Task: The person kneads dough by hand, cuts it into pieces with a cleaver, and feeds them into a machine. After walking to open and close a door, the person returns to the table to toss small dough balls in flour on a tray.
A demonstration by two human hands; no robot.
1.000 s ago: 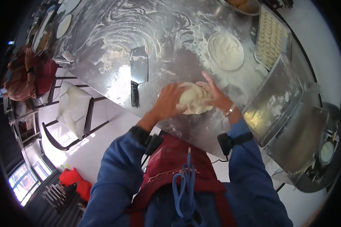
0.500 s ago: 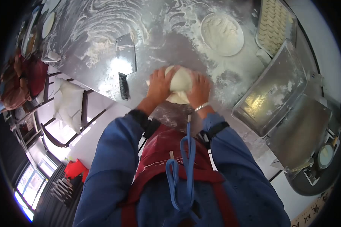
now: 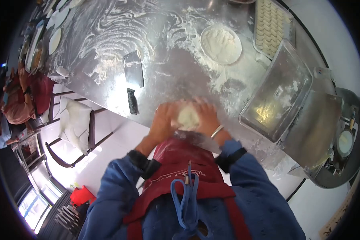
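A pale lump of dough lies on the floured metal table close to its near edge. My left hand is wrapped round the dough's left side. From the other side my right hand, with a silvery bracelet at the wrist, is curved over the dough; its fingers are a little smeared by motion. Left of my hands lies a cleaver with a broad blade and a dark handle. A round dish of flour stands beyond my right hand.
To the right are a tray of shaped dough pieces, a flour-dusted metal tray and a flat metal sheet. A chair with a pale cushion stands left of the table. Another person is at the far left.
My hands and the dough have come nearer to my body and the table's near edge. The dough looks more covered by my hands. The whole view has shifted slightly.
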